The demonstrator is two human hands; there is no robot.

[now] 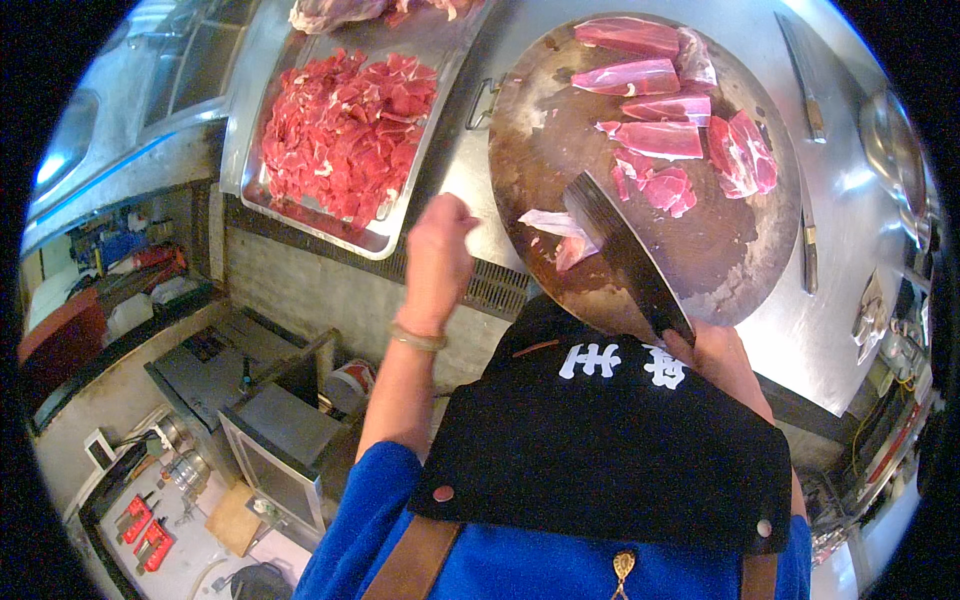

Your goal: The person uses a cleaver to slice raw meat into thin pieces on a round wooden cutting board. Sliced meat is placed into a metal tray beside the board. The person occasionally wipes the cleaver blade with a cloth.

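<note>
My right hand (716, 356) grips a wide-bladed kitchen knife (626, 255), its blade slanting up and left over the round wooden chopping board (720, 255). Beside the blade lies a pale scrap of meat trimming (559, 223), touching or nearly touching it. Small slices of red meat (667, 189) rest above the knife. Farther up are several long pieces of raw meat (649, 140) and a thicker chunk (739, 154). My left hand (442, 240), loosely curled and slightly blurred, hovers between the board and a metal tray (330, 238) heaped with sliced meat (345, 139); whether it holds anything is hidden.
Two more knives lie right of the board, one far back (806, 90) and one nearer (809, 251). Larger raw meat (337, 13) sits at the tray's far end. A metal handle (480, 105) sticks out by the board. Metal bowls (892, 150) stand at the right edge.
</note>
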